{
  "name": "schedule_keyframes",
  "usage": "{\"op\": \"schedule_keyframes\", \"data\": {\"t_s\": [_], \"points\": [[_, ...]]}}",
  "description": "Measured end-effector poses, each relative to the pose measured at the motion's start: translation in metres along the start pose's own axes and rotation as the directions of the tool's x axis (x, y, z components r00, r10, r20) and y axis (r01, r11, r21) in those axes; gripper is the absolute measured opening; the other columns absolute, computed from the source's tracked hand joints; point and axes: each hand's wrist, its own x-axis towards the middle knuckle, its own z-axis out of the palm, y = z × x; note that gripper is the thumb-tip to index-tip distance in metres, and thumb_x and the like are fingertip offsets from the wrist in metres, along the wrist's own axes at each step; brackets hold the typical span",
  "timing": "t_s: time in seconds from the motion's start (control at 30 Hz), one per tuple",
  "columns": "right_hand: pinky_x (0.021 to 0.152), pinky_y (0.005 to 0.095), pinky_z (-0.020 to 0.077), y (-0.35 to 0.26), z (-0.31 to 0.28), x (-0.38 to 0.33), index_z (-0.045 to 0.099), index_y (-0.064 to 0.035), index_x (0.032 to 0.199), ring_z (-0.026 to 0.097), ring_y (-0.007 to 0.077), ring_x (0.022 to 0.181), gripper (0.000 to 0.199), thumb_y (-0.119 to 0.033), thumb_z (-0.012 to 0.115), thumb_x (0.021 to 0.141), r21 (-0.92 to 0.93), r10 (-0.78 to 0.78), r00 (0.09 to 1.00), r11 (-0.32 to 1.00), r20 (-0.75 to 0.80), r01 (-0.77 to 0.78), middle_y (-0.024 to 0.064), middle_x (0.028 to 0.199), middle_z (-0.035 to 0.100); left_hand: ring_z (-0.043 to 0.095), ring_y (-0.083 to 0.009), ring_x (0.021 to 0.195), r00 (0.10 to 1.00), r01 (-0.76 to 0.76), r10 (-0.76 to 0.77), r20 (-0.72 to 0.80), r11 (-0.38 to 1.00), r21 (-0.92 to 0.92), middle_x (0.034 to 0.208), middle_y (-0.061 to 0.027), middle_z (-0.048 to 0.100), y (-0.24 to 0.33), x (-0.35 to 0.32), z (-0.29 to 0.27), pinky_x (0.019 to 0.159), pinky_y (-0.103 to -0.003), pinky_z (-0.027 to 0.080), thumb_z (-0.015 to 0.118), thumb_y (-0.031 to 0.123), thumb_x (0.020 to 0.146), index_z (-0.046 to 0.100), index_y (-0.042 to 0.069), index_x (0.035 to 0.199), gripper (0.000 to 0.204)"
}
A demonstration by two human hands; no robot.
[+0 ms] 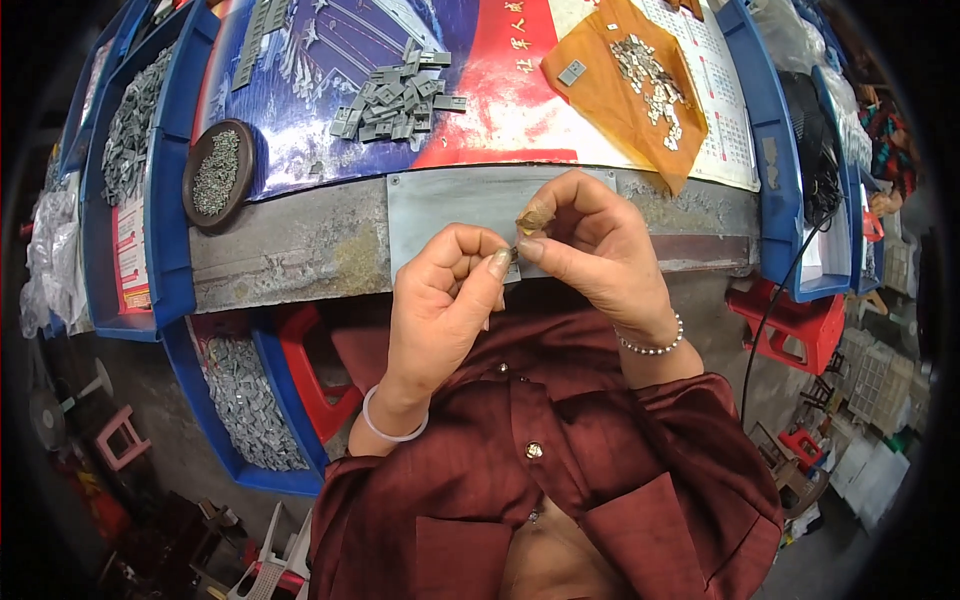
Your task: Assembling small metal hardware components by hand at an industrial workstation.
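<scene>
My left hand and my right hand meet above the table's near edge, fingertips almost touching. Thumb and forefinger of the left pinch a small dark grey part, mostly covered by the fingers. The right hand is closed too, its thumb and forefinger pressed together at the same part; what they hold is too small to make out. Beyond the hands lies a heap of small grey rectangular plastic parts. To the right, tiny metal pieces are scattered on an orange sheet, with one grey part at its left side.
A round dark dish of tiny metal bits stands at the left. Blue bins with grey parts flank the table; another bin sits lower left. A metal plate lies at the front edge. A black cable hangs at the right.
</scene>
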Motion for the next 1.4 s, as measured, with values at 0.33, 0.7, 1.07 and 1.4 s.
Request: {"op": "schedule_keyframes", "data": {"t_s": [0.33, 0.7, 1.07, 1.4], "points": [[0.073, 0.0206, 0.0446, 0.001, 0.001, -0.001, 0.052, -0.0043, 0.091, 0.053, 0.0064, 0.08, 0.02, 0.003, 0.067, 0.08, -0.035, 0.017, 0.999, 0.999, -0.042, -0.018, 0.0005, 0.087, 0.055, 0.047, -0.0027, 0.055, 0.989, -0.13, 0.137, -0.051, 0.985, 0.117, 0.064, 0.0001, 0.054, -0.007, -0.001, 0.003, 0.051, -0.017, 0.038, 0.049, 0.003, 0.092, 0.049, -0.001, 0.114, 0.022], [0.067, 0.0208, 0.0439, 0.004, 0.011, -0.004, 0.052, -0.0013, 0.09, 0.057, 0.0072, 0.076, 0.016, 0.004, 0.064, 0.08, -0.348, -0.064, 0.997, 0.937, -0.051, 0.043, 0.001, 0.083, 0.056, 0.055, -0.0064, 0.068, 0.932, -0.327, 0.362, -0.017, 0.86, 0.392, 0.074, -0.0009, 0.053, -0.02, -0.005, 0.003, 0.06, -0.018, 0.046, 0.044, -0.001, 0.092, 0.034, -0.002, 0.131, 0.04], [0.069, 0.022, 0.0444, 0.003, 0.011, -0.001, 0.053, -0.0012, 0.091, 0.056, 0.0072, 0.078, 0.017, 0.004, 0.064, 0.079, -0.4, -0.065, 0.998, 0.915, -0.026, 0.049, 0.0017, 0.084, 0.057, 0.052, -0.0135, 0.053, 0.82, -0.482, 0.572, -0.001, 0.692, 0.537, 0.064, -0.0081, 0.052, -0.025, 0.002, 0.005, 0.053, -0.026, 0.045, 0.049, -0.01, 0.083, 0.04, -0.004, 0.127, 0.045], [0.064, 0.0267, 0.0469, 0.014, 0.022, -0.004, 0.056, 0.0, 0.092, 0.059, 0.0152, 0.072, 0.019, 0.005, 0.065, 0.076, -0.606, -0.391, 0.92, 0.741, -0.039, 0.29, 0.0085, 0.083, 0.06, 0.053, -0.008, 0.063, 0.713, -0.573, 0.7, 0.034, 0.555, 0.603, 0.072, -0.0058, 0.059, -0.034, 0.003, 0.004, 0.06, -0.021, 0.044, 0.05, -0.008, 0.087, 0.037, -0.003, 0.125, 0.04]]}}
